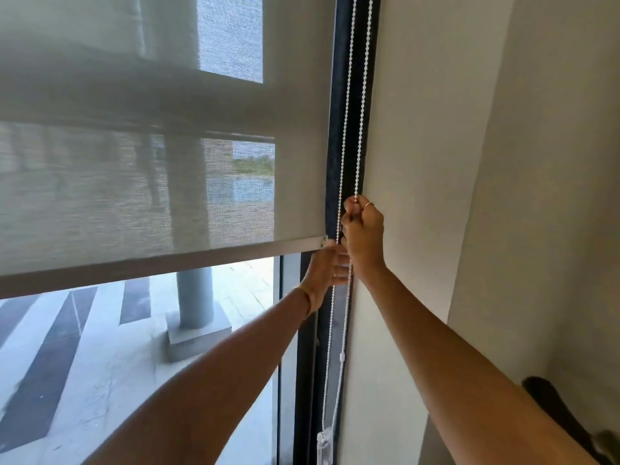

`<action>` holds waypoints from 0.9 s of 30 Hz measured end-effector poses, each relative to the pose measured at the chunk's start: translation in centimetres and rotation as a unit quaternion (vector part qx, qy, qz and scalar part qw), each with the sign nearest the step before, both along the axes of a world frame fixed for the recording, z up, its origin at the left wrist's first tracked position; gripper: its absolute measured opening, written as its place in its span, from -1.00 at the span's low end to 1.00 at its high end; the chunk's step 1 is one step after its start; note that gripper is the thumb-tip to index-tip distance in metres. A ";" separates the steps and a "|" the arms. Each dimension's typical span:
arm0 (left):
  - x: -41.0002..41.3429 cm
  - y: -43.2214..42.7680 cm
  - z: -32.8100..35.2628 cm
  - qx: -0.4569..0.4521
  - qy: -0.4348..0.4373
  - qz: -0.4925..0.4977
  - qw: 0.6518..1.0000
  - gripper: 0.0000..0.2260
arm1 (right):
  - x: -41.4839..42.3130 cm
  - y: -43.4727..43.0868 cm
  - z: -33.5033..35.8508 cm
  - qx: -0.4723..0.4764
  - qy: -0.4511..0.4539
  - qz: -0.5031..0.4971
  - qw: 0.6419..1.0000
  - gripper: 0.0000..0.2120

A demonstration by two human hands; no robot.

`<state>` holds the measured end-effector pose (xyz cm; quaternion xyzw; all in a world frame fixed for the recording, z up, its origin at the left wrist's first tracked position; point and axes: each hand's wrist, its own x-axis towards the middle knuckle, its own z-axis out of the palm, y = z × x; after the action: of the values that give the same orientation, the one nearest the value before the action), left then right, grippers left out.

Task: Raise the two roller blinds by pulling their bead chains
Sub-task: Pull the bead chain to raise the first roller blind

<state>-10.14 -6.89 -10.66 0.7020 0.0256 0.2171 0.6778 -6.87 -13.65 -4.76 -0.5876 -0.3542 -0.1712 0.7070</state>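
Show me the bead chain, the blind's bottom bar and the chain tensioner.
bead chain [349,95], head view, left strand above the hands
bottom bar [167,263], head view, middle of the bar
chain tensioner [324,444], head view, clear body at the loop's bottom

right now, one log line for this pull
step: raising blind | right hand: gripping chain | left hand: on chain below | blind: partly up

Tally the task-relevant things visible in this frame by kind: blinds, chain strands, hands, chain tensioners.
Roller blinds: 1, the roller blind, partly raised
Bead chain strands: 2, one bead chain loop
Hands: 2, left hand, right hand, both at the chain
Chain tensioners: 1, clear tensioner at the loop's bottom
Total: 6
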 end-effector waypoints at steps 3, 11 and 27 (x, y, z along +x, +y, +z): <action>1.0 0.0 6.5 -0.017 -0.078 0.006 0.997 -0.61 | 0.0 -0.2 -0.5 0.004 -0.007 0.002 1.000 -0.79; 1.0 -1.6 20.4 -0.009 -0.171 -0.066 0.983 -0.52 | -0.2 -1.7 -1.4 0.007 0.007 0.014 1.000 -0.63; 0.1 -3.8 21.2 -0.009 -0.242 0.063 0.968 -0.65 | -2.5 -2.3 -15.0 -0.048 0.195 0.083 0.976 -0.50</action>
<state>-10.05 -10.67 10.54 0.6196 -0.0933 0.4221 0.6551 -9.37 -15.94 -19.77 -0.6114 -0.2642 0.0231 0.7455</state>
